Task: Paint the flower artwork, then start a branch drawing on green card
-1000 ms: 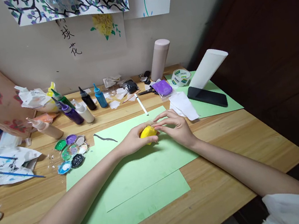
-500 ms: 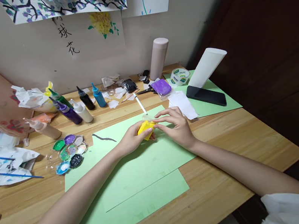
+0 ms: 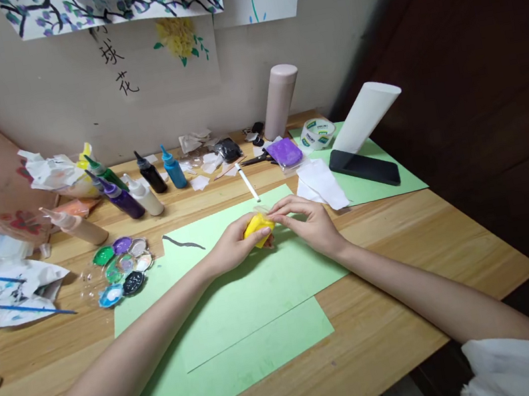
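Observation:
A soft yellow lump in clear wrapping (image 3: 258, 227) is held above the green paper (image 3: 240, 296). My left hand (image 3: 235, 246) is wrapped round it, thumb on top. My right hand (image 3: 310, 225) pinches the wrapping at the lump's upper right edge, thumb and forefinger together. A wavy dark line (image 3: 183, 242) lies on the paper to the left. Just beyond my hands is a white pen (image 3: 248, 182).
Paint bottles (image 3: 123, 201) and a paint palette (image 3: 124, 267) stand at the left. Scissors (image 3: 260, 158), a purple packet (image 3: 285, 152), tape (image 3: 317, 134), a black phone (image 3: 364, 168) and a pinkish bottle (image 3: 281, 100) are toward the back.
My right thumb and fingers have drawn closer together at the edge of the yellow lump. My left hand stays round it, nearly unmoved.

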`<state>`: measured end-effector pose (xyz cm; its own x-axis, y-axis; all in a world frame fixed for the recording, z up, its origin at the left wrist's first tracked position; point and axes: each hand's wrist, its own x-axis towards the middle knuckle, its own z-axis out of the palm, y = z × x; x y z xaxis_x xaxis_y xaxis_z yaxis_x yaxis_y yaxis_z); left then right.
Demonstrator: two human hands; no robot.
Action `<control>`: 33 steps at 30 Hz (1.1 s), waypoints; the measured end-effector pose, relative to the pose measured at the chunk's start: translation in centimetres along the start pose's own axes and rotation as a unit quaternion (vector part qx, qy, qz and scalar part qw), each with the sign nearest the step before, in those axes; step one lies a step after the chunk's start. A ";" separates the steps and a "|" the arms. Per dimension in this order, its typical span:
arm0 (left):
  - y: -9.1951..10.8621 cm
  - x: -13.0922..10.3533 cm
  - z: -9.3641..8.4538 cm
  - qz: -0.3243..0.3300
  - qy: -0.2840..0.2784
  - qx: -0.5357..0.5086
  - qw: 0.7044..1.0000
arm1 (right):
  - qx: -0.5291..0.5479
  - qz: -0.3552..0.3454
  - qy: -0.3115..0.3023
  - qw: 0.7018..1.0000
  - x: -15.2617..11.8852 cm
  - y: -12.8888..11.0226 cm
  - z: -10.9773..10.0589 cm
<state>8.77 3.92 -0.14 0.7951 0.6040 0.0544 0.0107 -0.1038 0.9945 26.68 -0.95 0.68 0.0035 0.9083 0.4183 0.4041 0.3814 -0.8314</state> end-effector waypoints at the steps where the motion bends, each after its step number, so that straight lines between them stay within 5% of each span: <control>1: 0.0 0.0 0.0 0.001 -0.001 0.005 1.000 | 0.013 0.007 0.017 1.000 0.0 0.0 0.0; 8: 0.5 -0.2 0.2 -0.004 0.016 0.084 0.996 | 0.126 0.123 0.081 0.981 0.0 0.3 0.4; 16: 0.1 -0.1 0.0 -0.016 0.096 0.140 0.985 | 0.150 0.161 0.005 0.975 0.3 0.6 0.2; 21: 0.2 -0.3 0.2 0.000 0.113 0.220 0.969 | 0.113 0.164 -0.111 0.974 0.2 1.1 0.1; 29: 0.3 -0.2 0.2 0.023 0.119 0.208 0.971 | 0.056 0.120 -0.108 0.985 0.1 0.8 -0.1; 33: 0.2 0.1 0.0 0.027 0.143 0.183 0.972 | 0.039 0.131 -0.165 0.977 0.4 0.8 -0.6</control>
<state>8.84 3.89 0.07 0.6003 0.7794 0.1794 0.2305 -0.3835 0.8943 27.61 -0.41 0.36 -0.2030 0.9775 0.0570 0.3588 0.1285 -0.9245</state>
